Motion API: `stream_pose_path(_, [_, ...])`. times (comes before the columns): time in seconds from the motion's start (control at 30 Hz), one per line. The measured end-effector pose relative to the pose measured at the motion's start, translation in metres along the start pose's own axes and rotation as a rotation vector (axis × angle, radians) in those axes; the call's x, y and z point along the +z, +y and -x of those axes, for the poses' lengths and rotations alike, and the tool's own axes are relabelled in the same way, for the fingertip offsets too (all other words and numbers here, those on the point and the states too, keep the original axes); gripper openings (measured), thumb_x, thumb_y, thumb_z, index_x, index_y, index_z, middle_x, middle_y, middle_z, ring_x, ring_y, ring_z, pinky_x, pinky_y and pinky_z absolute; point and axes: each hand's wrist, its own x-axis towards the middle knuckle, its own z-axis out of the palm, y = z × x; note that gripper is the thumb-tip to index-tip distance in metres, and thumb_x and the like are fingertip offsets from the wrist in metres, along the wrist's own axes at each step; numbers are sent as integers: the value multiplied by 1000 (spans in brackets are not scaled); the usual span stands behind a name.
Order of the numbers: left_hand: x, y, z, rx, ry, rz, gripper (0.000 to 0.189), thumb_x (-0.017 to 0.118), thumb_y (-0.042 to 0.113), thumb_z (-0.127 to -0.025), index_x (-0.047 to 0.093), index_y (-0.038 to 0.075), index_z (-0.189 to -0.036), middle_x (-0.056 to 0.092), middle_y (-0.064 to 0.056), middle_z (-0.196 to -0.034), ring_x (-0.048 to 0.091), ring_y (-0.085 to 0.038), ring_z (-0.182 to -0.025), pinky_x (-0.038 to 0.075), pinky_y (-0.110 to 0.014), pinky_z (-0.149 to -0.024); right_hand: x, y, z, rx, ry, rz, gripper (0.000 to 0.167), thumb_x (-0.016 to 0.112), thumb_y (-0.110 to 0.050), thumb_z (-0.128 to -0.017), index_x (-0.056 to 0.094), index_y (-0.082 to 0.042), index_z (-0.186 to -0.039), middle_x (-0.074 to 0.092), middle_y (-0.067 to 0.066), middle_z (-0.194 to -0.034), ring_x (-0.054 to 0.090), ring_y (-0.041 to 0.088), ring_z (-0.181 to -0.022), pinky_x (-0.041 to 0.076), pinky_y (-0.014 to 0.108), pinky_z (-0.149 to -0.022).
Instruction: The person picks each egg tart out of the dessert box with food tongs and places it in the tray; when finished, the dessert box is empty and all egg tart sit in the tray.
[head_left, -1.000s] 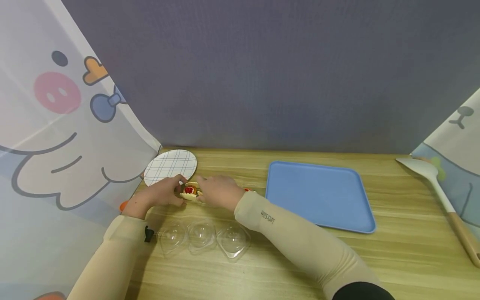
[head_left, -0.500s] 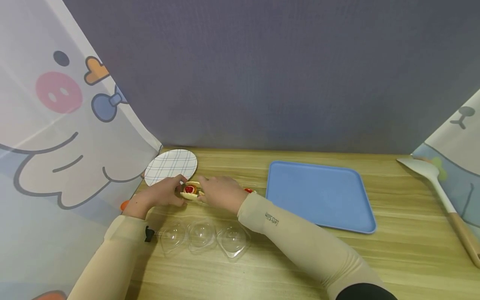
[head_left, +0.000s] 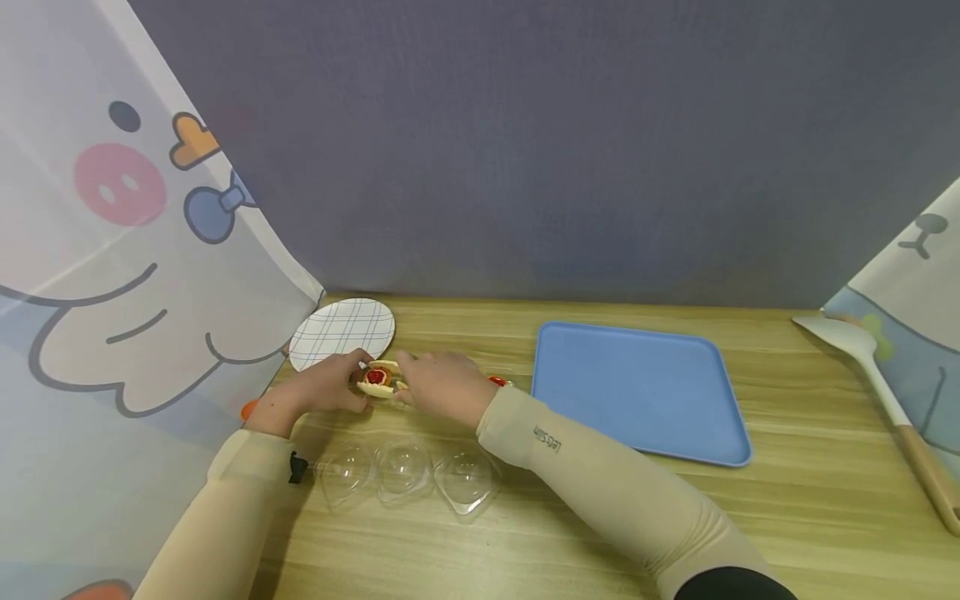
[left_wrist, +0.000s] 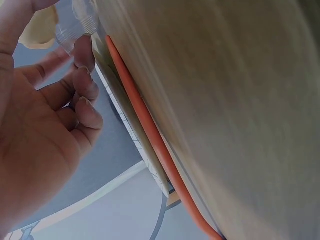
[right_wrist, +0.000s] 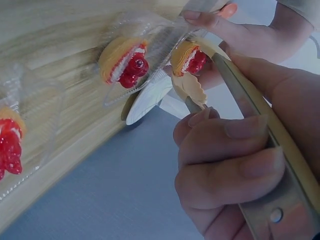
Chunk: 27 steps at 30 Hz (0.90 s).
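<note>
My right hand [head_left: 442,385] grips a pair of tongs [right_wrist: 250,105] with metal sides and cream scalloped tips. Between those tips sits a small round tart [right_wrist: 187,59] topped with white cream and red berries. In the head view the tart shows between my two hands. My left hand [head_left: 330,385] holds the end of a clear plastic box [right_wrist: 167,42], curled round it with thumb and fingers on opposite sides. The tart is at that end of the box; whether it touches the bottom cannot be seen. Another berry tart [right_wrist: 122,62] lies in the neighbouring clear compartment.
Three clear domed lids [head_left: 405,471] lie in front of my hands. A checked white plate [head_left: 341,329] stands behind my left hand, with an orange utensil [left_wrist: 145,115] beside it. To the right are a blue tray [head_left: 637,392], a white spatula [head_left: 862,350] and a third tart [right_wrist: 10,145].
The tongs tips and tart have shifted very slightly left and away from me. Both hands keep their hold and have barely moved.
</note>
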Motion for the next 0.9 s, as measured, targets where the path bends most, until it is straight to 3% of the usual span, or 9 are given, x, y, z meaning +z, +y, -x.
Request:
stream_pose_path(0.23, [-2,4,1,5,8,8,78,91,29,-77,53,0,-139,69,-4,-96,54,-16,-81,47,-33,-77,-8,0,8,20,22,14,40,62,-55,-104,55,-17,-116,65,-1,-78,61,16,-62,48,34,-51])
stream_pose_path(0.57, [-2,3,1,9,11,-22,79,92,32,-77,54,0,-139,69,-9,-104,60,-19,-92,52,-37,-84,-15,7,18,26,37,-13,38,62,-52,-106,54,-16,-116,62,-3,-76,59,14,-61,48,30,-51])
stream_pose_path(0.73, [-1,3,2,8,7,-21,76,92,32,-78,55,2,-138,70,-8,-104,61,-18,-92,52,-37,-84,-17,16,24,29,54,-39,39,63,-51,-106,53,-16,-117,62,-3,-75,60,14,-60,49,30,-53])
stream_pose_path(0.9, [-1,4,3,16,11,-16,74,91,30,-78,55,2,-137,68,-7,-100,59,-17,-88,50,-34,-81,-20,29,31,-9,111,9,41,60,-52,-107,54,-13,-117,63,-4,-73,60,13,-58,51,31,-56])
